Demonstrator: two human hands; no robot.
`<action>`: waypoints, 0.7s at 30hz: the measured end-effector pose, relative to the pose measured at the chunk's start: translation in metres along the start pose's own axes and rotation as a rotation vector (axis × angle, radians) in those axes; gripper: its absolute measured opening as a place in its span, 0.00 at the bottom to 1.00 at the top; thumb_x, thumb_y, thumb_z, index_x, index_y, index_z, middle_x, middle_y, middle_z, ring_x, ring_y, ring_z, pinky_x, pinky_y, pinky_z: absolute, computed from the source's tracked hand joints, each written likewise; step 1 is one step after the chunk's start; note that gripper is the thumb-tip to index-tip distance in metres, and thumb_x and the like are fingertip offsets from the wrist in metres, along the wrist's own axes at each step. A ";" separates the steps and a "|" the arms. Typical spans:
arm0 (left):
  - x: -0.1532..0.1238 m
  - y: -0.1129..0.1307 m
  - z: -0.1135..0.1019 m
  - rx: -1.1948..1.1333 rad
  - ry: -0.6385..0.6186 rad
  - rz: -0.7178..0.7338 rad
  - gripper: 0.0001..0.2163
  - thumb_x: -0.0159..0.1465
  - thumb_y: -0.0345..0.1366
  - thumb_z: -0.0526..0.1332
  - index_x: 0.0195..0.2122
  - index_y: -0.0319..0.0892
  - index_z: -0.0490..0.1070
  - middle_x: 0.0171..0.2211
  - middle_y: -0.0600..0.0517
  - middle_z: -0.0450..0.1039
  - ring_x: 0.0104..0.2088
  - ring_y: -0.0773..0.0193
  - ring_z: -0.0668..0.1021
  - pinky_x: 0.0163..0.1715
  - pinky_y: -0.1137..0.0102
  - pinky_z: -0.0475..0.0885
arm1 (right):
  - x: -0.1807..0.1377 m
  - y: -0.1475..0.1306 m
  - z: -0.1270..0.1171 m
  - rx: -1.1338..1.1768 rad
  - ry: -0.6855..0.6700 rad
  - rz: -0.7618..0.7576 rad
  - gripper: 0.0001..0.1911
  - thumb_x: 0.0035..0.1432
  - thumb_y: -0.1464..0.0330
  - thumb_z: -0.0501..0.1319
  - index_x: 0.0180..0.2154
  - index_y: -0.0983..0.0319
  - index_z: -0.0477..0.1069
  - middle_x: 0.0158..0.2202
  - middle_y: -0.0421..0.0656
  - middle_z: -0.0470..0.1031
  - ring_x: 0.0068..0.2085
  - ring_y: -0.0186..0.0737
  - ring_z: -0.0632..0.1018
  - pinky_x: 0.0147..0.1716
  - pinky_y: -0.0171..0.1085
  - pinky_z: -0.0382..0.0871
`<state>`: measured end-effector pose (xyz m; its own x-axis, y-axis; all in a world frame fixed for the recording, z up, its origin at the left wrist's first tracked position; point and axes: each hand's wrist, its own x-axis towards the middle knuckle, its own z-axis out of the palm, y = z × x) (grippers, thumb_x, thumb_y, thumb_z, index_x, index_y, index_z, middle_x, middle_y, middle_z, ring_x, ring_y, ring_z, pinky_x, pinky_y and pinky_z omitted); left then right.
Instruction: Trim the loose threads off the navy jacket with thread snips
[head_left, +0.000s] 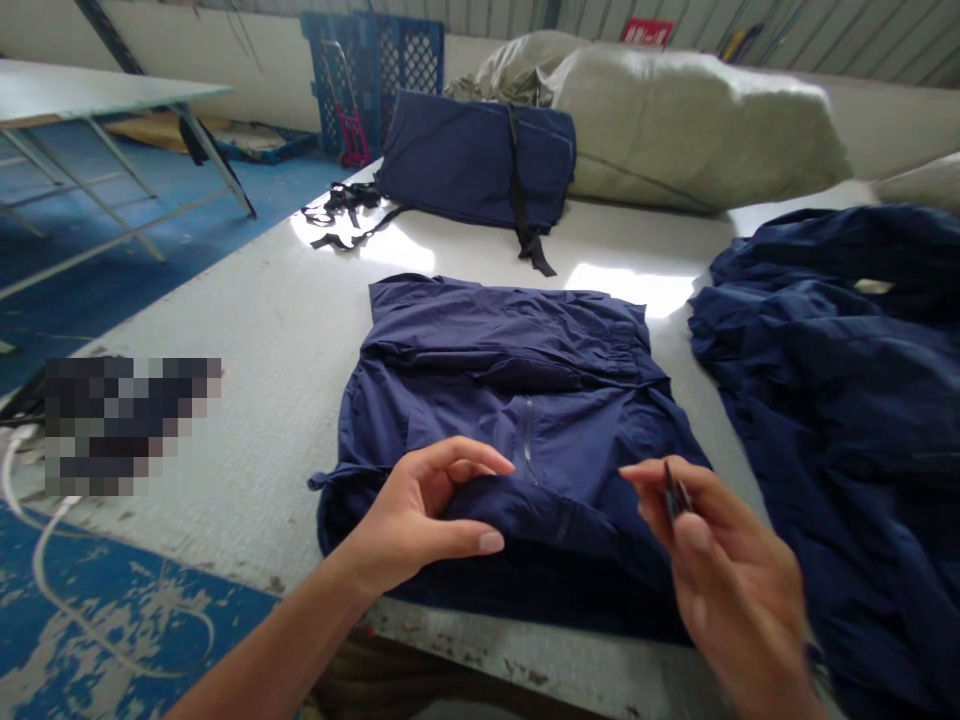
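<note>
A navy blue garment [450, 410] with a short zipper [529, 440] lies spread on the table in front of me, its upper part gathered and folded over. My left hand [427, 510] is over its near left part, thumb and fingers apart in a C shape, with nothing gripped between them. Whether those fingers touch the cloth I cannot tell. Above the garment's near right side, my right hand [727, 560] is closed around small dark thread snips [675, 492]. Only their narrow pointed end shows; the palm hides the rest.
More navy garments [847, 400] are heaped at the right. At the back of the white table [247, 380] lie a folded navy stack [465, 155] tied with black strap, black cords [345, 215] and large pale sacks [690, 130]. White cables [45, 570] hang off the left edge beside a pixelated patch.
</note>
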<state>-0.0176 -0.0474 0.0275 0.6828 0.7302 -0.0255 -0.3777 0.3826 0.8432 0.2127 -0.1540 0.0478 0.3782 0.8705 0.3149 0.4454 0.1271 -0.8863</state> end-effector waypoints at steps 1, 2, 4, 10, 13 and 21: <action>0.000 0.000 0.000 0.000 0.000 0.002 0.20 0.52 0.25 0.78 0.46 0.45 0.82 0.40 0.53 0.83 0.40 0.70 0.82 0.41 0.80 0.74 | -0.003 -0.004 0.000 0.017 0.005 -0.043 0.16 0.71 0.54 0.57 0.48 0.54 0.79 0.43 0.44 0.80 0.42 0.41 0.82 0.42 0.33 0.79; 0.000 0.000 -0.001 0.004 0.004 0.004 0.21 0.52 0.24 0.78 0.46 0.45 0.82 0.40 0.54 0.83 0.40 0.70 0.82 0.41 0.81 0.74 | -0.007 -0.009 0.000 0.000 -0.016 -0.080 0.15 0.72 0.56 0.57 0.49 0.54 0.78 0.43 0.44 0.80 0.43 0.41 0.82 0.42 0.32 0.79; -0.001 0.000 -0.001 0.017 0.012 0.008 0.22 0.51 0.23 0.78 0.46 0.45 0.82 0.39 0.54 0.83 0.39 0.71 0.82 0.40 0.82 0.74 | -0.016 -0.017 0.003 -0.104 -0.044 -0.143 0.11 0.71 0.60 0.60 0.50 0.54 0.77 0.41 0.42 0.79 0.40 0.36 0.82 0.39 0.27 0.77; -0.003 0.001 0.002 0.014 0.005 -0.011 0.21 0.53 0.21 0.77 0.46 0.45 0.81 0.39 0.54 0.83 0.36 0.73 0.81 0.37 0.83 0.74 | -0.017 -0.021 0.015 -0.269 -0.237 -0.307 0.16 0.73 0.58 0.56 0.55 0.59 0.72 0.45 0.45 0.80 0.41 0.38 0.82 0.39 0.30 0.78; -0.004 0.001 0.003 0.015 0.002 -0.011 0.21 0.53 0.20 0.75 0.46 0.45 0.81 0.38 0.54 0.82 0.34 0.74 0.81 0.36 0.84 0.74 | -0.002 -0.022 0.023 -0.276 -0.230 -0.449 0.06 0.68 0.69 0.62 0.46 0.60 0.73 0.33 0.40 0.78 0.30 0.32 0.78 0.31 0.29 0.74; -0.008 0.001 0.003 0.065 -0.014 0.003 0.22 0.55 0.20 0.74 0.49 0.47 0.81 0.40 0.55 0.82 0.36 0.73 0.81 0.38 0.84 0.74 | 0.011 -0.027 0.026 -0.335 -0.246 -0.634 0.08 0.63 0.77 0.63 0.44 0.64 0.74 0.32 0.43 0.81 0.31 0.37 0.80 0.33 0.36 0.73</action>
<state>-0.0218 -0.0540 0.0303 0.6907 0.7229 -0.0160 -0.3381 0.3425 0.8766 0.1835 -0.1357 0.0658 -0.2065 0.7648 0.6103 0.7547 0.5215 -0.3981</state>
